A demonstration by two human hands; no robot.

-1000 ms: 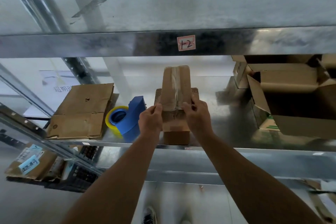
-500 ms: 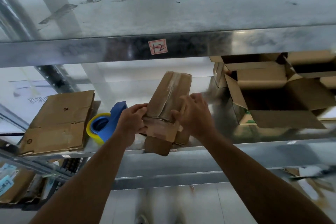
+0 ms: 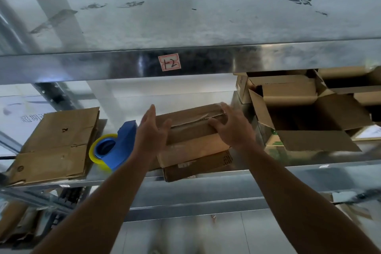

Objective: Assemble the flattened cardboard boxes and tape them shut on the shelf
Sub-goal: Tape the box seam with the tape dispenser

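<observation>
Brown cardboard box (image 3: 191, 130), blue tape dispenser (image 3: 121, 146) with yellow-rimmed roll, red-bordered white label (image 3: 169, 62).

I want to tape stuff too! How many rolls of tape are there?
1. The yellow tape roll sits in the blue dispenser on the shelf, just left of the left hand. More could be hidden elsewhere.

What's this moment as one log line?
box: taped, on shelf; left hand: open beside it; right hand: resting on it; tape dispenser: untouched
</observation>
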